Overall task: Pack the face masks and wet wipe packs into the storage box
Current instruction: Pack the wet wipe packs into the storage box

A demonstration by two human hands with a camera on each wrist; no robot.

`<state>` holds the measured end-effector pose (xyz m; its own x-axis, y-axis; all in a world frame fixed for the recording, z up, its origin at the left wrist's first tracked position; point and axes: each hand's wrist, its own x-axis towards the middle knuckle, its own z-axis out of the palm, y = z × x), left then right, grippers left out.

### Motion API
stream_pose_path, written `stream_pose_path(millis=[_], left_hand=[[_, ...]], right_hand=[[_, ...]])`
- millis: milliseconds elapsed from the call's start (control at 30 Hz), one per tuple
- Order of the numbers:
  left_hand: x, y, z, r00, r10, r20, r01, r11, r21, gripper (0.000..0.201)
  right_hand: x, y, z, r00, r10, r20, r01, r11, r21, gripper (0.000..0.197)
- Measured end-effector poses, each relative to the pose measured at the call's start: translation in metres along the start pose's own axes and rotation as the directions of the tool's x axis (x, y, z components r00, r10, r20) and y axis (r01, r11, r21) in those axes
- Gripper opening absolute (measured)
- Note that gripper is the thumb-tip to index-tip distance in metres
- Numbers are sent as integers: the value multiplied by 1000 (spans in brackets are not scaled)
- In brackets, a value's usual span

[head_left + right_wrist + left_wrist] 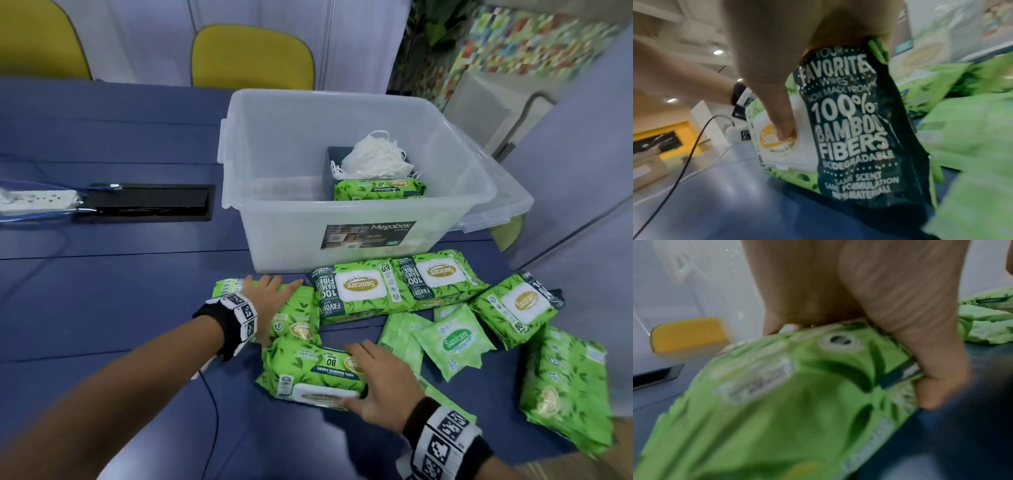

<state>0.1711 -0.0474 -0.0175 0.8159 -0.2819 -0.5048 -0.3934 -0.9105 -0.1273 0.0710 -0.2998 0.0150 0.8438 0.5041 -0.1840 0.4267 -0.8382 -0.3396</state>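
The clear storage box [260,219] stands on the blue table and holds white face masks [373,157] and one green wipe pack [378,188]. Just in front of it, my left hand [274,308] [851,360] grips a green wipe pack [298,318] [777,402], fingers curled over its far edge and thumb on its side. My right hand [370,377] [812,87] grips a second pack [308,370] [851,129] nearer to me, thumb on its white lid. Both packs lie on the table.
More large wipe packs [397,287] lie in front of the box and at the right [517,308], beside small sachets [455,342]. The lid [507,202] lies under the box's right side. A power strip [34,202] and cable hatch [144,202] are at the left; yellow chairs [253,58] stand behind.
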Motion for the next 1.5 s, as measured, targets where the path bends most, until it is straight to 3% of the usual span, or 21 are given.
stream_pose_path(millis=[100, 167, 233, 300, 367, 433, 500, 533, 600, 767, 867, 1000, 1100, 1167, 1233, 1367, 1500], left_hand=[[-5, -11, -3, 999, 18, 34, -13, 990, -137, 132], [-14, -18, -7, 997, 61, -54, -79, 893, -443, 123], [-32, -20, -17, 980, 79, -181, -188, 647, -739, 113], [-54, -13, -34, 978, 32, -204, -201, 371, -907, 113], [-74, 1, -48, 974, -27, -223, -223, 3, -975, 109], [-88, 18, -52, 976, -84, -203, -220, -388, -895, 96], [-94, 36, -54, 980, -98, -171, -192, -673, -714, 77], [-95, 44, -55, 977, -101, -189, -198, -760, -618, 74], [-98, 59, -60, 969, -92, -227, -197, -847, -494, 72], [-94, 82, -61, 986, -59, -153, -120, -896, -428, 62], [-87, 89, -55, 980, -195, -28, -184, -860, -476, 55], [-81, 106, -57, 949, -312, -37, -269, -745, -610, 49], [-85, 116, -66, 982, -153, -107, -187, -769, -611, 62], [-85, 123, -70, 972, -108, -208, -217, -747, -629, 75], [-82, 131, -72, 960, -171, -222, -277, -699, -659, 96], [-80, 139, -78, 887, -351, -302, -456, -554, -696, 116], [-79, 137, -92, 823, -388, -416, -547, -343, -763, 118]], right_hand=[[-20, 15, -15, 989, 141, -50, -126, 964, 234, 74], [-30, 21, -30, 964, 244, -108, -168, 869, 465, 67], [-35, 25, -43, 940, 328, -96, -161, 672, 723, 68], [-36, 28, -51, 940, 341, -19, -136, 425, 895, 86], [-33, 29, -52, 926, 367, 92, -159, 156, 975, 111], [-30, 24, -56, 921, 344, 184, -168, -76, 983, 119], [-26, 16, -64, 946, 269, 178, -126, -201, 971, 102], [-24, 11, -69, 962, 225, 157, -99, -248, 964, 88], [-25, 5, -76, 975, 182, 124, -60, -322, 945, 73], [-30, 13, -79, 972, 215, 98, 19, -483, 875, 72], [-33, 23, -82, 968, 231, 101, 34, -516, 856, 79], [-35, 31, -91, 981, 178, 83, 25, -532, 846, 76], [-36, 35, -98, 986, 154, 65, 15, -466, 885, 65], [-36, 34, -100, 984, 145, 106, -49, -352, 935, 66], [-33, 28, -100, 967, 209, 148, -94, -248, 964, 80], [-28, 15, -98, 941, 302, 149, -69, -259, 963, 102], [-27, 14, -103, 952, 301, 62, 14, -244, 970, 88]])
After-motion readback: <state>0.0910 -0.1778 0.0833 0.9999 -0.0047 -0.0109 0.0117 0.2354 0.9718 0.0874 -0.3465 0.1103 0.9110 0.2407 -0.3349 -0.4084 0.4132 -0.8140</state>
